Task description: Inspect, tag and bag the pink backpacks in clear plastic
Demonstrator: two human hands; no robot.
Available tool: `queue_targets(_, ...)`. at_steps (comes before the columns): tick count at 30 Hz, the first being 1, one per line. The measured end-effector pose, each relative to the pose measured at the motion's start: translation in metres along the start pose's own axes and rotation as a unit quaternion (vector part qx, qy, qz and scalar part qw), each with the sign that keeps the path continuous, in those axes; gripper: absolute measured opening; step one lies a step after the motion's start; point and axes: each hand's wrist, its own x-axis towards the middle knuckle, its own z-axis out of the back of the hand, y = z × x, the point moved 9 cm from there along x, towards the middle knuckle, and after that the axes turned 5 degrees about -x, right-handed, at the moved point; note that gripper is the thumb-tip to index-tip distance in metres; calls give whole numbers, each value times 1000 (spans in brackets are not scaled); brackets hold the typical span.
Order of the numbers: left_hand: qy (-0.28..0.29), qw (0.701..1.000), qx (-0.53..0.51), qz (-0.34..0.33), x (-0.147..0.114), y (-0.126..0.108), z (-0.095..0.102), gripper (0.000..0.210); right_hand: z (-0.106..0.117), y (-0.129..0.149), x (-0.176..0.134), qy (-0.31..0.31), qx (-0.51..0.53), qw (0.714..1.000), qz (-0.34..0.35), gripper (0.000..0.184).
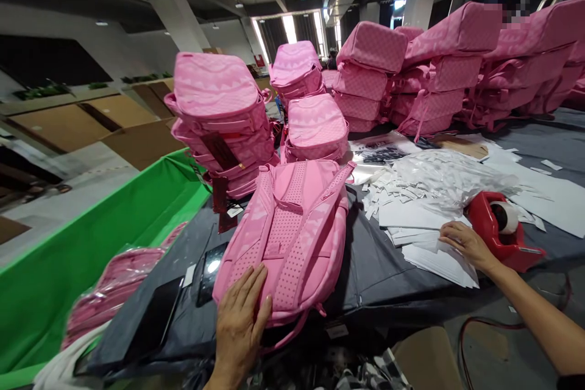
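Observation:
A pink backpack (278,250) lies on the dark-covered table with its straps and dotted back panel facing up. My left hand (241,317) rests flat on its lower left part, fingers stretched out. To the right, my right hand (466,246) is at a stack of white paper sheets (439,265), with its fingers bent and closed on the edge of a sheet. A red tape dispenser (496,231) with a white roll stands just beyond that hand.
Stacked pink backpacks (219,97) stand behind, with more piles (370,79) at the back right. Small white slips and clear plastic (439,180) cover the table's right side. At left are a green-lined bin (105,219) holding a wrapped pink bag (123,280) and a black tablet-like device (155,317).

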Motion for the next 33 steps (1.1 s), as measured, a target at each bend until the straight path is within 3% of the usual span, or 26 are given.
queue_targets(3, -28, 997, -62, 42, 14, -32, 11, 47, 9, 19, -1, -11, 13, 1000, 0, 66)
queue_targets(5, -19, 990, -137, 22, 24, -78, 3, 48, 13, 45, -8, 9, 29, 999, -11, 63)
queue_targets(7, 50, 964, -262, -13, 31, -132, -25, 51, 13, 80, -21, 59, 73, 995, -32, 58)
queue_targets(9, 119, 913, -388, -35, 34, -183, -58, 73, 10, 117, -38, 121, 128, 982, -62, 54)
queue_targets(10, 154, 882, -445, -8, 34, -199, -78, 87, 10, 134, -47, 142, 154, 975, -77, 55)
queue_targets(12, 199, 798, -557, 113, 29, -213, -115, 85, 10, 157, -63, 160, 200, 960, -115, 56)
queue_targets(15, 209, 602, -684, 353, 3, -208, -152, 65, 4, 159, -87, 179, 271, 925, -197, 56)
queue_targets(17, 203, 478, -725, 453, -14, -205, -155, 62, -7, 152, -102, 209, 326, 892, -235, 53)
queue_targets(18, 200, 436, -736, 478, -19, -205, -152, 62, -13, 152, -106, 225, 356, 876, -234, 53)
queue_targets(20, 201, 402, -750, 485, -22, -204, -144, 61, -25, 158, -106, 244, 396, 861, -204, 60)
queue_targets(22, 193, 410, -760, 465, -22, -203, -137, 62, -33, 164, -98, 224, 382, 875, -195, 67)
queue_targets(24, 175, 435, -761, 449, -25, -198, -136, 62, -40, 168, -89, 180, 342, 892, -233, 60)
queue_targets(26, 177, 485, -736, 438, -33, -189, -136, 55, -45, 173, -83, 139, 327, 893, -278, 55)
queue_targets(28, 185, 596, -667, 407, -45, -172, -129, 43, -45, 176, -77, 105, 321, 899, -277, 55)
queue_targets(30, 151, 730, -563, 356, -57, -149, -109, 29, -40, 178, -68, 83, 303, 925, -214, 54)
queue_targets(31, 117, 784, -510, 335, -64, -137, -95, 22, -40, 180, -64, 95, 293, 936, -167, 53)
queue_targets(33, 45, 839, -423, 340, -85, -115, -71, 22, -49, 187, -59, 177, 273, 942, -84, 49)
